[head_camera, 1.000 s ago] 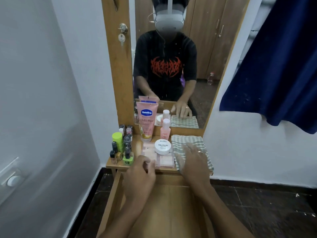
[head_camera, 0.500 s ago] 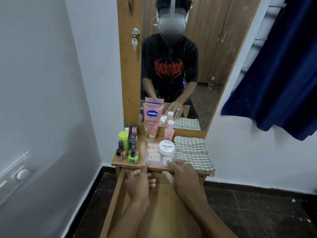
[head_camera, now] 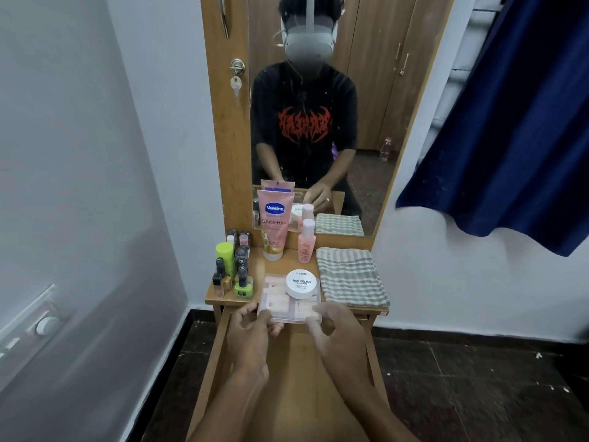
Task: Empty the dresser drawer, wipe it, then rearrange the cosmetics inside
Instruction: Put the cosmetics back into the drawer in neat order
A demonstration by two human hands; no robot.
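Head view: we had both hands on the case (head_camera: 277,301) at the front edge of the dresser top (head_camera: 288,264). Left hand (head_camera: 251,333) gripped its 7 o'clock corner, thumb on top, fingers curled under. Right hand (head_camera: 338,336) was motion-blurred; it looked like a pinch on the 5 o'clock corner. The jar (head_camera: 301,283) sat on the case lid, toward 1 o'clock. The drawer (head_camera: 293,393) stood open at 6 o'clock under our wrists, bare wood showing between the forearms.

We judged this as restocking, case first. To do it well: keep the case level or the jar slides. Safer to lift the jar off first. Draw straight toward 6, clear the top's front lip, then lower.

Edges: the case front overhung the lip. Cloth (head_camera: 349,275) lay just beside the case at 3 o'clock, so a sideways drag could snag it. Polish bottles (head_camera: 237,272) stood near at 9 o'clock and looked easy to topple. Tube (head_camera: 274,218) and pink bottle (head_camera: 306,244) stood at 12, apart from the case. Open room was all toward 6. The drawer walls at 9 and 3 bounded a lane wider than the case.
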